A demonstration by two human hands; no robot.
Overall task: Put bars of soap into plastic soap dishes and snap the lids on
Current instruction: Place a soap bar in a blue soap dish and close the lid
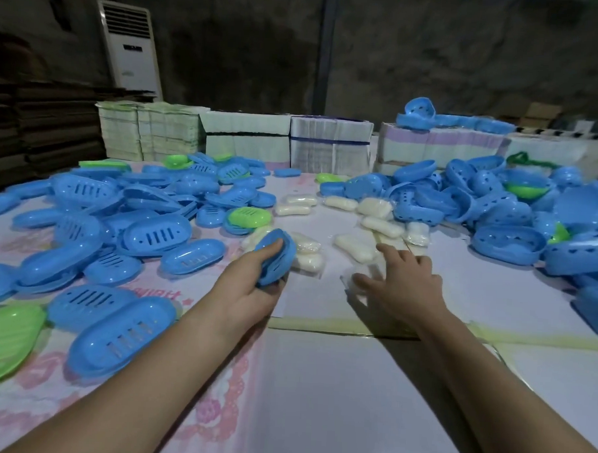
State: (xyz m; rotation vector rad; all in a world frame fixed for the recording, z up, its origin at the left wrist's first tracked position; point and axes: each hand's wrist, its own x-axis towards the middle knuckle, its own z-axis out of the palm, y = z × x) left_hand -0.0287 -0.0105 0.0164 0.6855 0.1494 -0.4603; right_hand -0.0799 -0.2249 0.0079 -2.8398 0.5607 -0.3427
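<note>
Left hand [254, 286] grasps a blue soap dish [276, 258] tilted open toward the wrapped soap bars [355, 248] mid-desk [335, 382], presumably readied for filling, while the right hand [403, 282] (fingers spread, grip released) reaches among them.
</note>
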